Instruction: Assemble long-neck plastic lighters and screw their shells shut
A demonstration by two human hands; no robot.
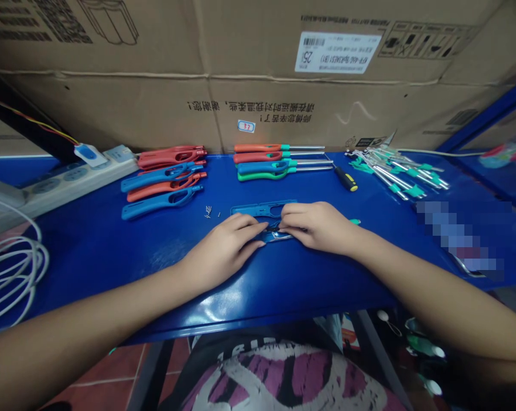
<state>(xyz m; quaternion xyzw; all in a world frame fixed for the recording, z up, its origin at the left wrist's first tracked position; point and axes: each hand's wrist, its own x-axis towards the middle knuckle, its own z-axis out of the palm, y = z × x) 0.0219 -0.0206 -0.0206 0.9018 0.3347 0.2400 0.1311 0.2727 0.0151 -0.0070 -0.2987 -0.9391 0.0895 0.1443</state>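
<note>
My left hand [230, 242] and my right hand [315, 228] meet at the middle of the blue table, fingers pinched. Between them is a blue lighter housing half [275, 236], with a dark part and shiny metal inside it, mostly covered by my fingers. A green tip [354, 221] shows beyond my right wrist. Just behind my hands lies another blue housing half [256, 210], its hollow side up. Several small screws [208, 212] are scattered to the left of it.
Red, orange and blue lighter housings [166, 182] line the left; assembled lighters [264, 162] with metal tubes lie at the back. Nearby are a screwdriver [346, 178], a heap of metal-and-green lighter rods [401, 174], a blurred phone-like object [459, 240], a power strip [69, 180] and a coiled white cable [13, 268].
</note>
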